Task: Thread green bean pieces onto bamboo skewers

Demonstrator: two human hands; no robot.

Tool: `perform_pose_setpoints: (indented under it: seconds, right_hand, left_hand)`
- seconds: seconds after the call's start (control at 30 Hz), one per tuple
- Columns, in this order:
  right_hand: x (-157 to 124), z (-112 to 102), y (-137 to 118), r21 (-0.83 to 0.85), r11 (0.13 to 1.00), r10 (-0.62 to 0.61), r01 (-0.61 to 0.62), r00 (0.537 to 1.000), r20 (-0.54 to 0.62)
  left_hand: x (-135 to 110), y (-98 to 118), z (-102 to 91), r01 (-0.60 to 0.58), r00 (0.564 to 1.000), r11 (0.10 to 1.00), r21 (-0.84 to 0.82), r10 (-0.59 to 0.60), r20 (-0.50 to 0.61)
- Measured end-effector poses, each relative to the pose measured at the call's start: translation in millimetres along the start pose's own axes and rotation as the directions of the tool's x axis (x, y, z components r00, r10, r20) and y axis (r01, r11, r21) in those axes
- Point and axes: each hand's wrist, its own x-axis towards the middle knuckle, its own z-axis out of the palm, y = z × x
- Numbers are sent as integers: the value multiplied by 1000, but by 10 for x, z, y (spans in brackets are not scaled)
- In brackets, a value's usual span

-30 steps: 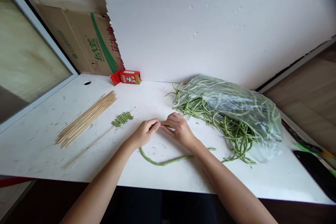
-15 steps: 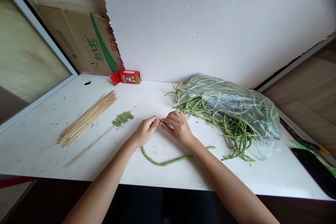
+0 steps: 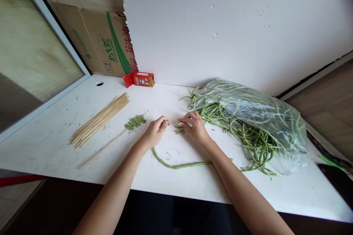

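My left hand is closed around one end of a long green bean, a short tip of it showing past the thumb. The rest of that bean curves over the white table and passes under my right forearm. Just above several short bean pieces is my right hand, thumb and forefinger stretched out and slightly apart, with nothing visible between them. Left of my left hand lies a thin wooden skewer with several short bean pieces threaded side by side near its far end.
A bundle of wooden skewers lies at left. At right, a clear plastic bag spills long beans onto the table. A small red box and a cardboard carton stand at the back. A black phone-like object lies far right.
My hands, together at the bean's end before, are now apart. My right hand has moved away to the right, and short bean pieces show beneath it. The camera view has shifted slightly.
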Motion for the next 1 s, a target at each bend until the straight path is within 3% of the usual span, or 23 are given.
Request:
perform_pose_setpoints:
  seconds: [0.13, 0.27, 0.37, 0.47, 0.57, 0.67, 0.73, 1.0]
  right_hand:
    - [45, 164, 21, -83, 996, 25, -15, 993, 115]
    - [52, 130, -9, -138, 990, 28, -5, 987, 158]
    - [59, 6, -43, -36, 999, 31, -28, 997, 71]
    - [50, -129, -106, 140, 985, 113, -101, 990, -82]
    - [7, -190, -205, 302, 940, 183, -159, 982, -51]
    - [-46, -146, -309, 381, 909, 131, -166, 984, 116]
    - [-71, -86, -352, 389, 910, 89, -142, 985, 151]
    - [-86, -9, -338, 331, 944, 18, -18, 1000, 3]
  left_hand:
    - [17, -11, -34, -21, 1000, 1000, -18, 21, -18]
    - [36, -10, -30, -108, 993, 994, -4, 108, -50]
    - [49, -27, -15, -139, 989, 990, -14, 138, -53]
    - [67, -64, 10, -133, 986, 989, -61, 126, -109]
    - [82, -89, 47, -77, 987, 982, -175, 49, -156]
    - [82, -75, 79, -26, 988, 971, -237, -11, -151]
    - [76, -49, 90, -11, 988, 966, -260, -29, -151]
    - [66, -15, 95, 23, 993, 946, -324, -59, -101]
